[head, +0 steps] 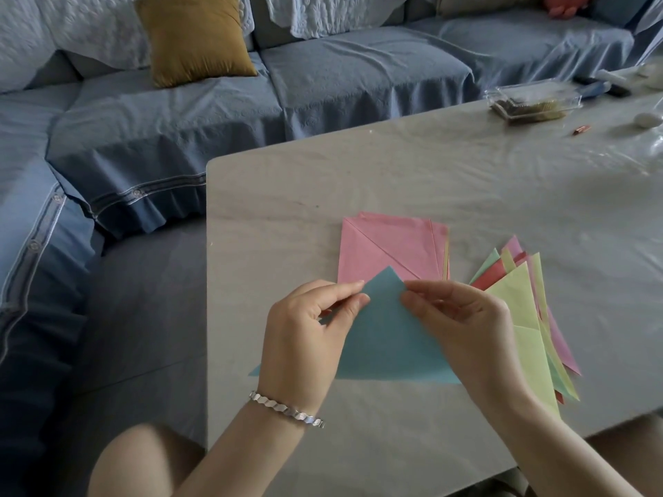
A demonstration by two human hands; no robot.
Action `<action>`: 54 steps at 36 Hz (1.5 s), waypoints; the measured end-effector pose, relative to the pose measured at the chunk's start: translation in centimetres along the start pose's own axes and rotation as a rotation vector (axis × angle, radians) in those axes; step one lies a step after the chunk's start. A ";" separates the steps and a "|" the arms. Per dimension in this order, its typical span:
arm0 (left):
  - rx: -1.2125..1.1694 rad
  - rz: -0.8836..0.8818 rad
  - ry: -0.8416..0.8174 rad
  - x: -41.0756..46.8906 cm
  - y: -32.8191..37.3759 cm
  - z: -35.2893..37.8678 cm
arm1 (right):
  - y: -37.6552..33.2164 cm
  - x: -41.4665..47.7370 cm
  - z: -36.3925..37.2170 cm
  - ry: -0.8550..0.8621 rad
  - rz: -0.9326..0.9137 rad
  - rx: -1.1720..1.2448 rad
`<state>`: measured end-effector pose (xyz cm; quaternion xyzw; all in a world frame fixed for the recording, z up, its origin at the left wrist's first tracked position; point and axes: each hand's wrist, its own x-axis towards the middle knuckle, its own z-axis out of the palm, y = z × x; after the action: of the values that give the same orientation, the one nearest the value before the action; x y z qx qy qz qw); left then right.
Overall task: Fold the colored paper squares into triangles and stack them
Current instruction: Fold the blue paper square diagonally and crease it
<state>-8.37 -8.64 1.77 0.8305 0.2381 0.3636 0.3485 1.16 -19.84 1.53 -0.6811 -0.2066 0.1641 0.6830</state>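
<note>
Two hands pinched one smooth blue paper triangle (385,335) near its apex, left hand (305,335) at 9 o'clock, right hand (462,328) at 3. At 12 lay one pink creased square (387,245); at 3, a fanned stack (531,317) of pastel triangles on the glossy table (466,181).

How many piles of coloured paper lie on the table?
2. The pile of squares, pink on top, lies beyond the blue triangle that the left hand and right hand pinch; the fanned pile of triangles lies right of it, partly hidden by that hand.

Silver bracelet (287,410), left wrist
</note>
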 end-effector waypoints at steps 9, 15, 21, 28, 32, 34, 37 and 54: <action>-0.001 -0.035 -0.033 -0.1 0.1 0.1 | 0.0 0.0 -0.2 -0.026 0.018 -0.019; 0.013 -0.111 -0.119 -0.2 -0.5 0.1 | 0.8 0.5 -0.7 -0.154 0.026 -0.136; 0.049 -0.115 -0.259 -0.3 -0.8 -0.2 | 1.1 1.6 -0.9 -0.406 -0.035 -0.398; -0.026 -0.286 -0.427 -0.8 -1.7 -0.7 | 0.8 3.3 -0.3 -0.630 -0.255 -0.736; -0.196 -0.564 -0.216 -0.8 -3.4 -0.4 | 3.1 3.5 0.9 -0.328 -0.629 -0.902; -0.257 -0.707 -0.131 -0.9 -4.8 0.0 | 4.3 2.9 1.5 -0.318 -0.631 -0.929; -0.180 -0.777 -0.100 -1.6 -7.2 0.8 | 6.9 1.6 1.9 -0.472 -0.584 -1.025; 0.145 -0.661 -0.251 -3.3 -10.0 1.6 | 12.7 1.3 -0.5 -0.499 -0.411 -1.448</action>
<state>-10.60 -5.05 -7.97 0.7692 0.4745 0.1086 0.4140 3.26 -19.36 -11.11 -0.8474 -0.5305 0.0072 0.0201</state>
